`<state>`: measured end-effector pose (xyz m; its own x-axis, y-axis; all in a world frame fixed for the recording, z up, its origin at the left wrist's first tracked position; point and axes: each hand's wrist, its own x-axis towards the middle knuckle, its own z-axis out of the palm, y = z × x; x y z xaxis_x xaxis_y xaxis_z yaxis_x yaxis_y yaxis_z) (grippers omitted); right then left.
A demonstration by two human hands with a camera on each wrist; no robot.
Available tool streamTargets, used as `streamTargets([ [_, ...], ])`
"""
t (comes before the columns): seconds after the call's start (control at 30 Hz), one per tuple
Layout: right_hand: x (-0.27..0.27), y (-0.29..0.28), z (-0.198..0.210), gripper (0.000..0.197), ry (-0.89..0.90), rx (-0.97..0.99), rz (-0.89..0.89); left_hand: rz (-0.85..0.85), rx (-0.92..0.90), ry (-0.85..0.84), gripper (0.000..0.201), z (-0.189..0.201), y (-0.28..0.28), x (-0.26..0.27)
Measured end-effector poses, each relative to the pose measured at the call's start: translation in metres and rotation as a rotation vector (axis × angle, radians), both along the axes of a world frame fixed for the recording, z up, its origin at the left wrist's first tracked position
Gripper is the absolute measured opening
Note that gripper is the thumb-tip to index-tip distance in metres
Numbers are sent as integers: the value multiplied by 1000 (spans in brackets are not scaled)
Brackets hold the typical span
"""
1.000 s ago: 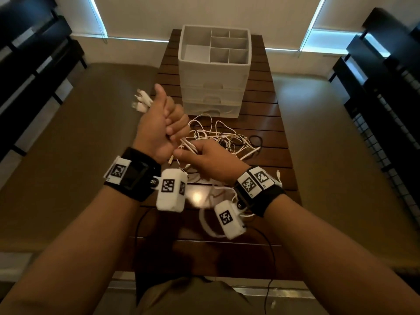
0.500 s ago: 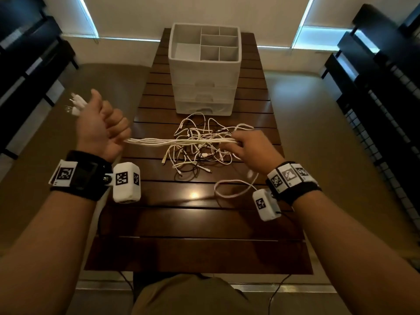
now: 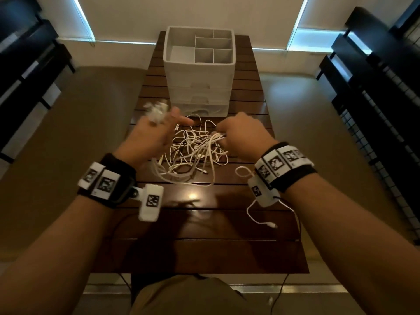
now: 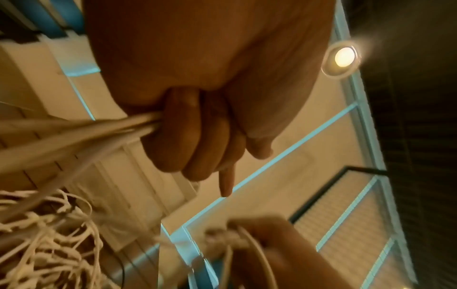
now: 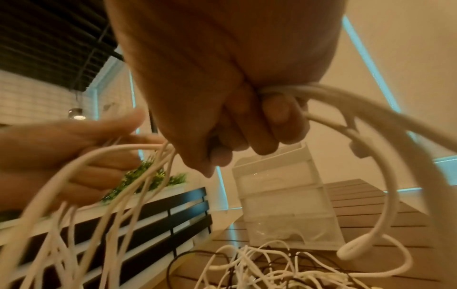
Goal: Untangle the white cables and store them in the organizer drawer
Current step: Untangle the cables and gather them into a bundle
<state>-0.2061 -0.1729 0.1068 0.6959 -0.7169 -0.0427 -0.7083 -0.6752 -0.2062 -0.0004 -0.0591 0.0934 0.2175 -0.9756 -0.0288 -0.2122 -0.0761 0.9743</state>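
Observation:
A tangle of white cables [image 3: 193, 153] lies on the dark slatted table [image 3: 204, 223], in front of the white organizer [image 3: 198, 71], whose stacked drawers [image 3: 197, 103] stand closed. My left hand [image 3: 156, 135] hovers over the tangle's left edge. It grips several strands [image 4: 133, 123] in curled fingers with the index finger [image 4: 227, 181] stretched out, and blurred white plug ends [image 3: 156, 112] stick out above it. My right hand [image 3: 241, 133] is a fist round a bunch of cables [image 5: 321, 101] at the tangle's right edge. The two hands are close together.
The organizer's top tray [image 3: 225, 45] has open compartments. A loose cable end [image 3: 270, 223] trails on the table's right front, under my right wrist. Dark slatted benches [image 3: 375, 87] flank the table on both sides, with floor between.
My left hand has swung in from the far left toward the right hand, and the strands stretched taut between the hands now hang slack. The right hand moved slightly forward.

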Motion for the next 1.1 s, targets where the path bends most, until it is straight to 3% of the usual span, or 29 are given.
streamTargets([
  [0.07,14,11,-3,14,48,-75,31,-132,31,-159,61,-5,-4,-22],
  [0.2,18,17,-6,14,83,-154,60,-240,33,-368,21,-14,-9,-35],
  [0.27,17,17,-5,15,76,-175,84,-255,34,-416,13,-14,-8,-33],
  [0.37,17,16,-1,15,-15,-186,119,-215,11,-535,20,-11,-11,-33],
  [0.5,18,12,0,40,-108,-129,154,-149,-4,-657,38,-3,-18,-21],
  [0.63,15,6,12,36,-362,132,167,-211,-166,-577,28,11,-16,-10],
  [0.8,-17,-25,14,9,-428,244,22,-13,-325,-480,29,29,-6,19],
  [0.97,-48,-39,25,39,-422,137,-116,16,-275,-600,33,34,8,36],
  [1.1,-45,-41,51,33,-398,-21,-95,16,-198,-525,31,16,2,32],
])
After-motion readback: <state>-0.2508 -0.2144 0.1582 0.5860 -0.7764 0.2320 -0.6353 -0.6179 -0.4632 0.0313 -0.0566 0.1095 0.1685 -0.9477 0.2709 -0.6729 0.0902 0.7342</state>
